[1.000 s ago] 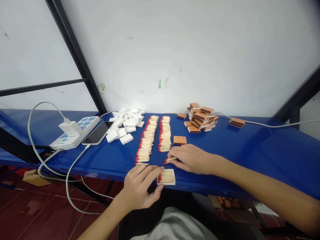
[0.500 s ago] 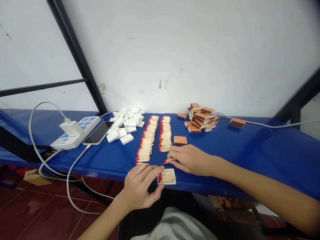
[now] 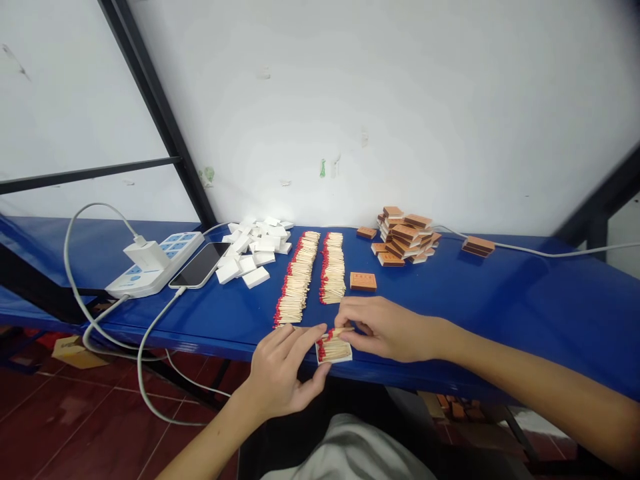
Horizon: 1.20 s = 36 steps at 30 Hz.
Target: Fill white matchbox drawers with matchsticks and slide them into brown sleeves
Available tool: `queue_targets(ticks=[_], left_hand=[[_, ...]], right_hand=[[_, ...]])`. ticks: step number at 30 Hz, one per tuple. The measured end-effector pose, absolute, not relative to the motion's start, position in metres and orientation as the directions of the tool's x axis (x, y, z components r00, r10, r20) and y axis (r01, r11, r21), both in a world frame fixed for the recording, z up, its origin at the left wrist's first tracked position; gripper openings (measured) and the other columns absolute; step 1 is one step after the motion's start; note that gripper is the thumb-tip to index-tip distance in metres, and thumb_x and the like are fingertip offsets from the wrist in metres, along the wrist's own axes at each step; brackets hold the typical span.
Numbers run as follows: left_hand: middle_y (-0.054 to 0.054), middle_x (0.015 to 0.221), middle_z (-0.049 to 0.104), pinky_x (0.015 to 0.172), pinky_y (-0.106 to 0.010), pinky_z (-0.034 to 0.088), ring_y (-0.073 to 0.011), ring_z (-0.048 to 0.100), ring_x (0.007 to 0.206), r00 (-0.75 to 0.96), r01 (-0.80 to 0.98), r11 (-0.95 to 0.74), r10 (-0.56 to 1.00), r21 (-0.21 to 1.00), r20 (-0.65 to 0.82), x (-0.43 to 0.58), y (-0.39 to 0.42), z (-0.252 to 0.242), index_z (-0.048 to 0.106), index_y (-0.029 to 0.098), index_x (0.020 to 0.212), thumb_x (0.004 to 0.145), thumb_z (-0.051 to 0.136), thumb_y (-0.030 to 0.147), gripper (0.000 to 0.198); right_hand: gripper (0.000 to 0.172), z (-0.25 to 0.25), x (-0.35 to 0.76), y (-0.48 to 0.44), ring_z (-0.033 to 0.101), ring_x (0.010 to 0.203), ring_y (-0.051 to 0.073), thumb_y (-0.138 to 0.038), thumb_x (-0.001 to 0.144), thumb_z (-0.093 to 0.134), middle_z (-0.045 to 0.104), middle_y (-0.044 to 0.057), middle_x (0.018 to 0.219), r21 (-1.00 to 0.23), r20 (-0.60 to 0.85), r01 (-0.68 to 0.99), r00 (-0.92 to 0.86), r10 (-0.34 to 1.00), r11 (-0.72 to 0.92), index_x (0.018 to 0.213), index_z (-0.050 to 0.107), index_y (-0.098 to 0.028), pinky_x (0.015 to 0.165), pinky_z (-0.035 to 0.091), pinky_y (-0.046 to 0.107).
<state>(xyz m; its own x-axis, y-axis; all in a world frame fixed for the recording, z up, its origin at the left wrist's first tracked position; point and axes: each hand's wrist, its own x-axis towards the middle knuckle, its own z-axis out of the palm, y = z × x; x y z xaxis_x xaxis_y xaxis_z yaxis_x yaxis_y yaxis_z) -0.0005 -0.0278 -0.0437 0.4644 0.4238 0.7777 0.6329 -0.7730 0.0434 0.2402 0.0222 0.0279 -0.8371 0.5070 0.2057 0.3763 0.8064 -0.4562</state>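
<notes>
Near the front edge of the blue table lies a white matchbox tray [image 3: 345, 359] partly filled with red-tipped matches. My left hand [image 3: 286, 367] grips its left end between thumb and fingers. Just above the tray, my right hand [image 3: 377, 327] pinches a few matches [image 3: 342, 331], their red heads pointing left. Beyond the hands lie two long rows of loose matches, a left row [image 3: 299, 273] and a shorter right row [image 3: 333, 267]. An orange matchbox sleeve or box [image 3: 363, 281] lies flat behind my right hand.
White trays [image 3: 255, 247] are heaped at the back left, beside a phone [image 3: 200, 265] and a power strip [image 3: 173, 250] with cables. Orange matchboxes [image 3: 405, 237] are piled at the back right. Two more boxes [image 3: 479, 246] sit farther right, near a cable by the wall.
My right hand has lowered the pinched matches from behind the tray to just over it. My left hand keeps its grip on the tray.
</notes>
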Motion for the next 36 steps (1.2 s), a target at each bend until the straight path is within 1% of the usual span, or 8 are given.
queue_targets(ticks=[8, 14, 18, 22, 25, 27, 31, 36], left_hand=[[-0.009, 0.103, 0.076, 0.07, -0.034, 0.055, -0.0217, 0.068, 0.08, 0.471, 0.624, -0.78, 0.428, 0.051, 0.771, 0.001, -0.028, -0.041, 0.057, 0.016, 0.126, 0.089, 0.063, 0.025, 0.039], [-0.008, 0.102, 0.076, 0.07, -0.034, 0.054, -0.0215, 0.068, 0.081, 0.485, 0.611, -0.789, 0.434, 0.061, 0.759, 0.0, -0.028, -0.041, 0.059, 0.018, 0.124, 0.088, 0.064, 0.025, 0.036], [-0.007, 0.102, 0.076, 0.069, -0.034, 0.054, -0.021, 0.067, 0.08, 0.495, 0.605, -0.794, 0.44, 0.067, 0.749, 0.0, -0.029, -0.039, 0.064, 0.019, 0.117, 0.088, 0.064, 0.023, 0.029], [-0.008, 0.101, 0.076, 0.069, -0.033, 0.054, -0.0202, 0.067, 0.079, 0.501, 0.599, -0.798, 0.438, 0.066, 0.746, 0.001, -0.028, -0.038, 0.066, 0.019, 0.113, 0.089, 0.063, 0.024, 0.024], [-0.008, 0.1, 0.076, 0.072, -0.032, 0.055, -0.0198, 0.068, 0.08, 0.494, 0.605, -0.794, 0.432, 0.058, 0.754, 0.001, -0.028, -0.038, 0.065, 0.019, 0.113, 0.09, 0.062, 0.025, 0.024], [-0.009, 0.101, 0.075, 0.072, -0.032, 0.056, -0.02, 0.068, 0.081, 0.5, 0.614, -0.788, 0.436, 0.049, 0.749, 0.0, -0.028, -0.039, 0.065, 0.018, 0.117, 0.091, 0.06, 0.025, 0.027], [-0.008, 0.106, 0.073, 0.071, -0.032, 0.053, -0.02, 0.066, 0.083, 0.554, 0.618, -0.786, 0.443, 0.009, 0.705, -0.003, -0.028, -0.038, 0.063, 0.021, 0.127, 0.095, 0.055, 0.024, 0.033], [-0.007, 0.104, 0.072, 0.071, -0.032, 0.052, -0.0185, 0.064, 0.08, 0.575, 0.617, -0.785, 0.405, -0.051, 0.711, -0.003, -0.027, -0.037, 0.068, 0.023, 0.119, 0.095, 0.055, 0.023, 0.027]], right_hand=[[0.021, 0.021, 0.233, 0.015, 0.058, 0.077, 0.014, -0.028, 0.102, 0.049, 0.061, 0.005, 0.097, -0.393, 0.201, 0.415, -0.832, 0.517, 0.82, 0.101, 0.066, -0.016, 0.068, 0.041, 0.026], [0.023, 0.019, 0.229, 0.013, 0.059, 0.074, 0.013, -0.031, 0.101, 0.052, 0.062, 0.004, 0.096, -0.396, 0.185, 0.453, -0.812, 0.553, 0.799, 0.103, 0.07, -0.017, 0.065, 0.04, 0.026], [0.017, 0.02, 0.23, 0.013, 0.056, 0.072, 0.012, -0.033, 0.097, 0.058, 0.062, 0.002, 0.094, -0.428, 0.203, 0.454, -0.794, 0.572, 0.781, 0.098, 0.067, -0.018, 0.064, 0.037, 0.026], [0.009, 0.026, 0.234, 0.017, 0.05, 0.07, 0.013, -0.025, 0.088, 0.064, 0.057, -0.002, 0.076, -0.415, 0.256, 0.47, -0.761, 0.595, 0.779, 0.086, 0.06, -0.018, 0.073, 0.036, 0.028], [0.006, 0.03, 0.239, 0.021, 0.044, 0.062, 0.012, -0.019, 0.086, 0.06, 0.047, -0.006, 0.058, -0.389, 0.198, 0.542, -0.741, 0.642, 0.745, 0.08, 0.058, -0.018, 0.078, 0.035, 0.03], [0.003, 0.031, 0.243, 0.023, 0.045, 0.064, 0.014, -0.016, 0.082, 0.061, 0.047, -0.006, 0.056, -0.383, 0.154, 0.566, -0.741, 0.654, 0.73, 0.082, 0.059, -0.018, 0.075, 0.035, 0.029], [0.011, 0.029, 0.246, 0.027, 0.046, 0.061, 0.013, -0.019, 0.079, 0.065, 0.051, -0.006, 0.059, -0.389, 0.071, 0.553, -0.779, 0.623, 0.737, 0.089, 0.061, -0.018, 0.064, 0.034, 0.025], [0.003, 0.024, 0.246, 0.033, 0.047, 0.06, 0.012, -0.016, 0.084, 0.059, 0.056, -0.003, 0.065, -0.329, 0.073, 0.541, -0.803, 0.592, 0.774, 0.082, 0.059, -0.018, 0.062, 0.032, 0.025]])
